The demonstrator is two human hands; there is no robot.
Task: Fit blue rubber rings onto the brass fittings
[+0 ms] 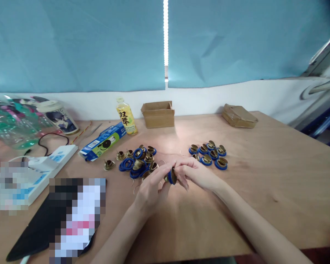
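Between my two hands, above the middle of the table, is a round brass-coloured fitting with a blue ring (171, 176) around it, turned on its side. My left hand (153, 186) grips it from the left, fingers closed about it. On the other side, my right hand (194, 173) pinches its edge with thumb and fingers. Just beyond my left hand lies a heap of loose blue rings (126, 164) and brass-coloured fittings (139, 165). Farther right sits a group of similar fittings with blue rings (206, 159).
At the back stand an open cardboard box (158, 118) and a yellow drink bottle (127, 117); a crumpled brown package (239, 116) lies right. Leftward are a blue carton (103, 143), a power strip (53, 161), a cup (59, 117), clear plastic bottles (15, 124) and a dark flat item (52, 212).
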